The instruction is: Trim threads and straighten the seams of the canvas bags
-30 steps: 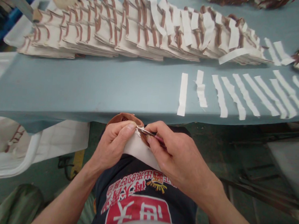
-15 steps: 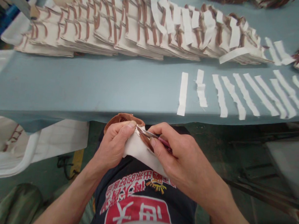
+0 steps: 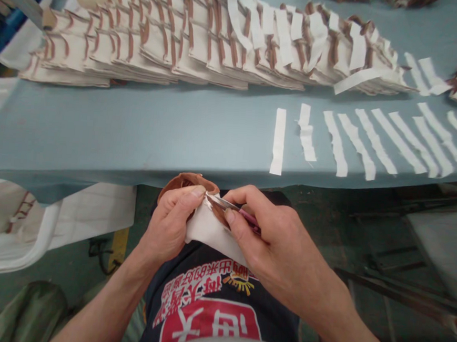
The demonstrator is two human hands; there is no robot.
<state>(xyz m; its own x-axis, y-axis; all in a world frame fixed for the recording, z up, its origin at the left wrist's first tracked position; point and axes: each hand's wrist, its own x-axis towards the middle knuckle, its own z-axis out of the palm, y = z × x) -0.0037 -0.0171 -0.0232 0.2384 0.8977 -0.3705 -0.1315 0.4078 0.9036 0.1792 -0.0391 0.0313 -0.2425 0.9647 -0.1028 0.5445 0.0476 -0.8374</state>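
Observation:
Over my lap, my left hand (image 3: 175,217) pinches a white cloth piece (image 3: 211,233) with brown edging, its thumb near the brown rim (image 3: 184,180) at the top. My right hand (image 3: 266,226) is closed around small scissors (image 3: 248,217) with reddish-purple handles. Their metal tips touch the cloth seam right beside my left thumb. Part of the cloth is hidden behind my right hand. Whether the blades are apart is too small to tell.
On the blue-grey table (image 3: 137,127) ahead, a long row of cream and brown cloth pieces (image 3: 198,47) lies overlapping. Several white strips (image 3: 278,143) lie front right. A white bin (image 3: 41,240) holding cloth stands left, below the table edge.
Both hands have shifted very slightly left with the cloth and scissors. The scissor tips stay at the seam by my left thumb. The table items appear slightly shifted with the view.

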